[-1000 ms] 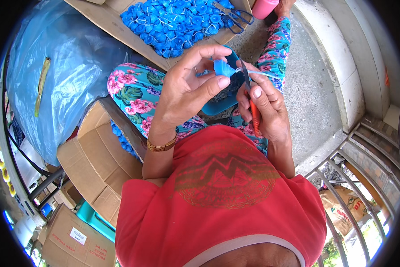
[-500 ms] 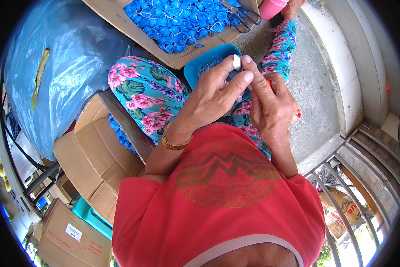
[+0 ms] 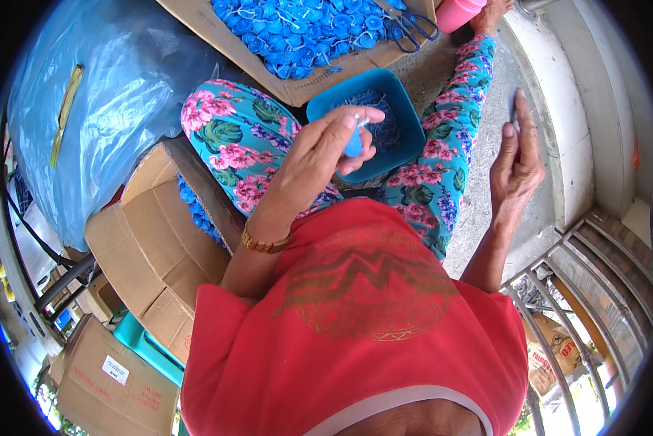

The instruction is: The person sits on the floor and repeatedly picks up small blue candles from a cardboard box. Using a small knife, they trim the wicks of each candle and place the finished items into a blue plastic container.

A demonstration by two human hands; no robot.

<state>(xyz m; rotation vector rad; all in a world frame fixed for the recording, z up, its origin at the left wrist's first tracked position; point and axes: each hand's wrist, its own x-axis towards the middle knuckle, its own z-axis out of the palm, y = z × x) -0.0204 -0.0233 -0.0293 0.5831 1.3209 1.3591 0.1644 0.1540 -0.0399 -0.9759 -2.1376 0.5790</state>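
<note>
With our left hand (image 3: 319, 163) pinched shut on a small blue cap (image 3: 353, 143) over the blue tub (image 3: 406, 116) at 12 o'clock and our right hand (image 3: 515, 171) open and empty, we should release low inside the rim.

Open brown cardboard box (image 3: 159, 247) at left, beside knee, blue pieces inside. Second brown carton (image 3: 112, 385) at lower left, white rectangular label (image 3: 114, 370) on its face. Brown printed bag (image 3: 552, 356) lower right, behind railing.
</note>
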